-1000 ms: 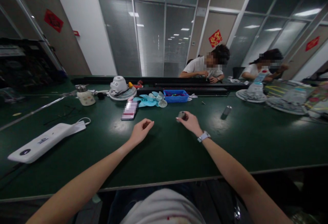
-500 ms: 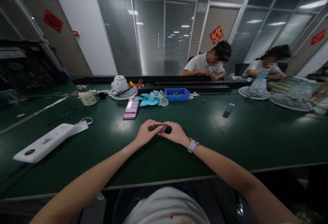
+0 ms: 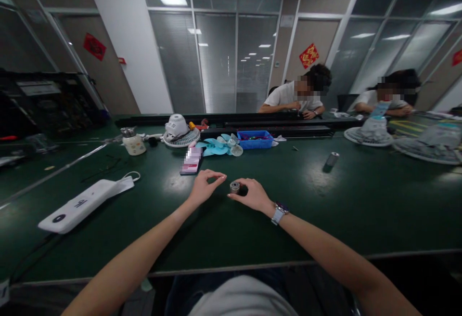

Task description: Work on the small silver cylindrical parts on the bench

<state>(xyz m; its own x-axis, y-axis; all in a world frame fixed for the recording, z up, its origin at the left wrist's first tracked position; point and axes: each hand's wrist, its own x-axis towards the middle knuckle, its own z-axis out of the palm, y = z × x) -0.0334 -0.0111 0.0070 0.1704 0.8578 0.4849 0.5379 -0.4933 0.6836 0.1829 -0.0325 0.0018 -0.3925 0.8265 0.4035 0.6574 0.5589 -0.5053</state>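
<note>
My right hand [image 3: 254, 194] holds a small metal cylinder [image 3: 234, 188] upright between thumb and fingers, just above or on the green table [image 3: 202, 239]. A ring with a dark centre shows on the cylinder's top face. To the left, apart from the cylinder, is my left hand [image 3: 205, 187]. Its thumb and fingertips come together in a pinch; anything between them is too small to make out. A second metal cylinder [image 3: 332, 159] stands farther off to the right on the table.
Behind my hands lie a phone [image 3: 191, 161], light-blue fan blades [image 3: 218, 145], a blue tray [image 3: 254, 142] and a white fan part [image 3: 180, 130]. At left are a white device [image 3: 81, 205] and a patterned jar [image 3: 134, 144]. Two people sit across the table.
My left hand has come away from the cylinder and moved slightly left. The cylinder stays in my right hand, now in plainer view. The camera view has tipped up a little.
</note>
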